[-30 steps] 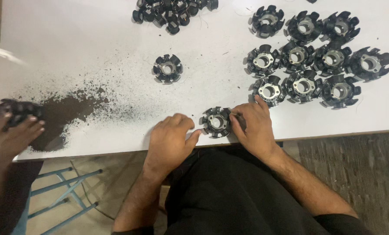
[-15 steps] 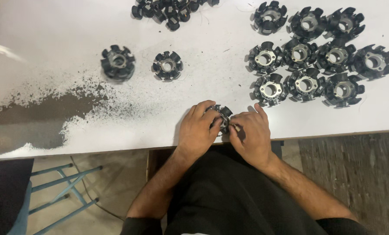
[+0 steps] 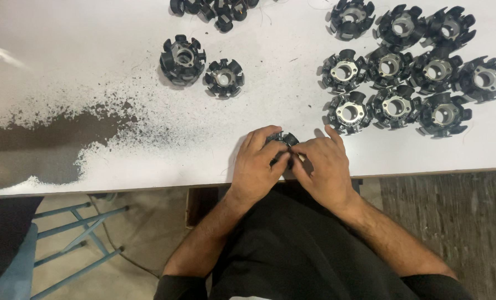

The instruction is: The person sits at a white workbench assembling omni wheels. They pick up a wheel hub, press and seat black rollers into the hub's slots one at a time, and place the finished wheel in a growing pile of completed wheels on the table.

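Nearest the table (image 3: 148, 175) edge, both hands close around one black core (image 3: 283, 140), which sits on the table just inside that edge. The left hand (image 3: 257, 164) grips its left side with curled fingers; the right hand (image 3: 324, 164) pinches its right side, forefinger stretched past it. Left of the core, well apart, dark dust (image 3: 53, 139) spreads over the table. Beyond the core and to its left stand two more cores (image 3: 201, 64), just beside each other. To the right beyond it, a cluster (image 3: 409, 66) of cores lies close-packed. At the far edge sits a small pile (image 3: 214, 8).
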{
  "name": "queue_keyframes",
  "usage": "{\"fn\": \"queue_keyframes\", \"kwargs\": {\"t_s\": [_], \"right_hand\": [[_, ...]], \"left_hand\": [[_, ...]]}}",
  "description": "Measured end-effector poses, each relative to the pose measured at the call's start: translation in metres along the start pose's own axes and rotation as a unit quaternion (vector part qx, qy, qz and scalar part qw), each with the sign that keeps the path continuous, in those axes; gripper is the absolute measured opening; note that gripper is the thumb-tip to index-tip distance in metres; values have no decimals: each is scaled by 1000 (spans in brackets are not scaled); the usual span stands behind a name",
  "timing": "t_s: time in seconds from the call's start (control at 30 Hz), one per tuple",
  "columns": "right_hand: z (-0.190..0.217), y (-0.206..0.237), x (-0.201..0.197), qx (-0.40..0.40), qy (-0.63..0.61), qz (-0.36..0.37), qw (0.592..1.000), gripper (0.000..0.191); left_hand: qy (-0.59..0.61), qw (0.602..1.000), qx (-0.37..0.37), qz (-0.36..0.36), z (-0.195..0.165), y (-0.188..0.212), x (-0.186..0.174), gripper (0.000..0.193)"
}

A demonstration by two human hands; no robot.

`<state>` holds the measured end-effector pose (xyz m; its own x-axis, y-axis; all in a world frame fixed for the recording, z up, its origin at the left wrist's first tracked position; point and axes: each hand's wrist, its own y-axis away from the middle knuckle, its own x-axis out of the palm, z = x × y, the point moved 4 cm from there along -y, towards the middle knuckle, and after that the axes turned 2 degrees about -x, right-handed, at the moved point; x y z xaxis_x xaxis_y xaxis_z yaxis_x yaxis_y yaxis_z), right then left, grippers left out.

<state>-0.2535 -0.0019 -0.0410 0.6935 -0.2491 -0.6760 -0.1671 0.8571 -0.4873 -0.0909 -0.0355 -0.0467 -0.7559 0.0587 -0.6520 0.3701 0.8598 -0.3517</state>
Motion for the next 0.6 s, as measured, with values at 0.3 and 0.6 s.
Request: {"fn": "queue_keyframes", "kwargs": {"t_s": [0.3, 0.6], "right_hand": [[-3, 1, 1, 7, -9, 1, 1000, 23], [3, 6, 2, -19, -12, -7, 1000, 29]], "left_hand": [[-27, 998, -32, -41, 7, 2, 13, 11], [-27, 997, -24, -66, 7, 6, 17, 15]]}}
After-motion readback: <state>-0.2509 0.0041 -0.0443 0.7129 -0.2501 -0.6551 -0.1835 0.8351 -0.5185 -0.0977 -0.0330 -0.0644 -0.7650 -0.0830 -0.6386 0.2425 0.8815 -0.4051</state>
